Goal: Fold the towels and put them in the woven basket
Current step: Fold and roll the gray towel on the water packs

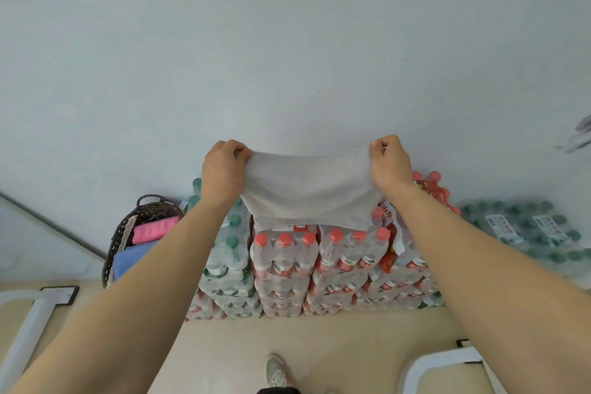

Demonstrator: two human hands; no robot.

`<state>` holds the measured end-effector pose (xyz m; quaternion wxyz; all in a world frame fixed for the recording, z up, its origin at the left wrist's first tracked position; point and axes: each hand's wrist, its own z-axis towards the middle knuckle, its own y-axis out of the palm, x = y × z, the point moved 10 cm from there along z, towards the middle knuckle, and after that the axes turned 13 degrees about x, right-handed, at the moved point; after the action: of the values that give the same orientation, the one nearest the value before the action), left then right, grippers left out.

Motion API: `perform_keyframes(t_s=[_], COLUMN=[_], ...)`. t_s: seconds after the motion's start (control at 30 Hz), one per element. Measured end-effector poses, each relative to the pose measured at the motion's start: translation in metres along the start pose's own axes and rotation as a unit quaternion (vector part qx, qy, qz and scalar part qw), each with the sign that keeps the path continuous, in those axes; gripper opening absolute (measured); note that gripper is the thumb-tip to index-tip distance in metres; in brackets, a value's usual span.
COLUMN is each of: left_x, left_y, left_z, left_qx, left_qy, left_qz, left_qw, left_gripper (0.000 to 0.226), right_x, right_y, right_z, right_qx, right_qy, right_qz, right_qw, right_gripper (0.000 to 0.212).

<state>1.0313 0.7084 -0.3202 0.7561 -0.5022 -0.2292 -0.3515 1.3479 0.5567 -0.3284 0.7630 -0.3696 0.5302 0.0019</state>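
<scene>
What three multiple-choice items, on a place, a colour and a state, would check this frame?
1. The woven basket stands: A) left of the bottled-water packs; B) right of them; C) atop them.
2. The held towel is: A) pink; B) grey; C) blue.
3. That towel is: A) in the basket; B) stretched between both hands; C) hanging from one hand.
A: it sits at the packs' left. B: the cloth is grey. B: left hand and right hand each pinch a top corner.
</scene>
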Motion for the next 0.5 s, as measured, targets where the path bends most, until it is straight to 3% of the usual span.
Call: perform_keyframes(t_s=[0.33, 0.5], left_x=[0.016, 0.008], left_y=[-0.042, -0.022], left_z=[-0.036, -0.039], left_qx=[0.021, -0.009], left_qy=[0.022, -0.037], left_qz=[0.004, -0.021], left_qw=[1.0, 0.999], left_gripper=[0.018, 0.019], right_x=[-0.001, 0.014], right_y=[-0.048, -0.045], right_z=[-0.022, -0.019], right_qx=[0.003, 0.007], right_qy=[-0.018, -0.005], right_qz=[0.026, 0.023], right_qw=[0.999, 1.0], right_gripper=[0.027, 0.022])
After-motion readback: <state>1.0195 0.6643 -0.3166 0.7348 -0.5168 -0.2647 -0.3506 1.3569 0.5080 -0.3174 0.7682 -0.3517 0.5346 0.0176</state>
